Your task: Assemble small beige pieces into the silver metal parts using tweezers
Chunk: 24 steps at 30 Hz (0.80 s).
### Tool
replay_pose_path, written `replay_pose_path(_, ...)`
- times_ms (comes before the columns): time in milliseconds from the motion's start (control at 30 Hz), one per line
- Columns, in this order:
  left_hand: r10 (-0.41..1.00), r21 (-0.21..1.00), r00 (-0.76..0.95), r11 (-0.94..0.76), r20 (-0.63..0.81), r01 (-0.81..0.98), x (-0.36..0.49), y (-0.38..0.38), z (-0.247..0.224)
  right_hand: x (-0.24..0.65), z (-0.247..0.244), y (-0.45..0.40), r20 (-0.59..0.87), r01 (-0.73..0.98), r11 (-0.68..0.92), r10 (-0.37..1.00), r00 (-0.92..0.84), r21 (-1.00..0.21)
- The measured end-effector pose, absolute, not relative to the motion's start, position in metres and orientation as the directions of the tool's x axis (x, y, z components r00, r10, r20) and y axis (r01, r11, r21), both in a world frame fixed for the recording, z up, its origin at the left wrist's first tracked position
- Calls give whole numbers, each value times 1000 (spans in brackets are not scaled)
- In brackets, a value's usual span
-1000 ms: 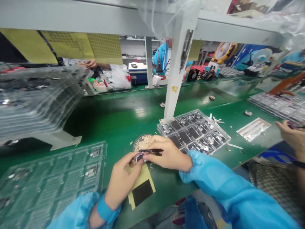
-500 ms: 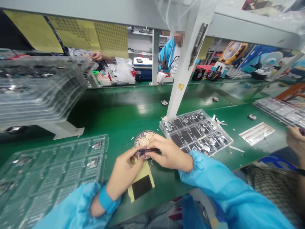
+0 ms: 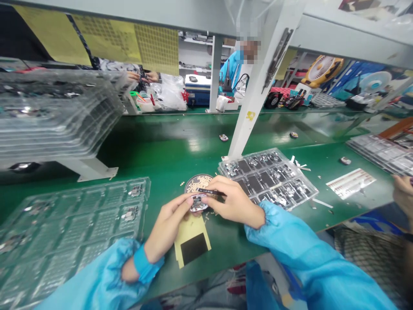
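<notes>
My left hand (image 3: pixel 167 224) pinches a small rounded electronic housing (image 3: pixel 198 203) by its left edge, its silvery inner side facing me. Black tweezers (image 3: pixel 209 191) with pale lettering lie across the grip of my right hand (image 3: pixel 237 201), pointing left over the housing's top edge. The right thumb also touches the housing. Just behind both hands is a round dish (image 3: pixel 193 181) of tiny pale pieces, partly hidden by my fingers. Below them, a yellow sheet (image 3: pixel 189 226) with a black rectangle lies on the green table (image 3: pixel 164 163).
A clear tray (image 3: pixel 271 183) of black and silver parts is at right, by a white post (image 3: pixel 250 107). At left lies a mostly bare clear tray (image 3: pixel 80 219), below stacked trays (image 3: pixel 64 120). Another person's hand (image 3: pixel 402 189) shows at the right edge.
The housing has turned from nearly edge-on to show its inner side. The tweezers now lie above it, and my right fingers have shifted with them. The view has moved slightly.
</notes>
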<state>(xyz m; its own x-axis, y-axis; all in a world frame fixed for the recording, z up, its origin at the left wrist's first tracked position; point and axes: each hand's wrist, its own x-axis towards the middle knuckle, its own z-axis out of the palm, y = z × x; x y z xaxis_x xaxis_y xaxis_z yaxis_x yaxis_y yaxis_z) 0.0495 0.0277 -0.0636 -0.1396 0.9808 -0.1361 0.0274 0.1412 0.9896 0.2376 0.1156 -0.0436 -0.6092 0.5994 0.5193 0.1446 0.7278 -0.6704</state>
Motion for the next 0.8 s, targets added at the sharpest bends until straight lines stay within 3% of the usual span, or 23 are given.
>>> replay_pose_path(200,988,992,-125,98,-87,83,50,25,-61,237,-45,117,554,122,718,623,-552,-686)
replay_pose_path(300,999,950,15,40,-47,309,46,23,-50,238,-46,120,546,179,686,687,-480,-705)
replay_pose_path(433,971,768,219,-72,-91,636,23,48,-36,238,-42,121,566,165,685,694,-444,-710)
replay_pose_path(533,986,723,153,-58,-66,688,-9,102,-38,238,-38,119,566,141,691,676,-472,-709)
replay_pose_path(633,996,717,-86,79,-26,693,-40,166,-44,238,-35,118,526,184,683,682,-508,-707)
replay_pose_path(800,982,607,-169,87,80,790,-33,237,-48,240,-33,118,522,240,669,716,-464,-703)
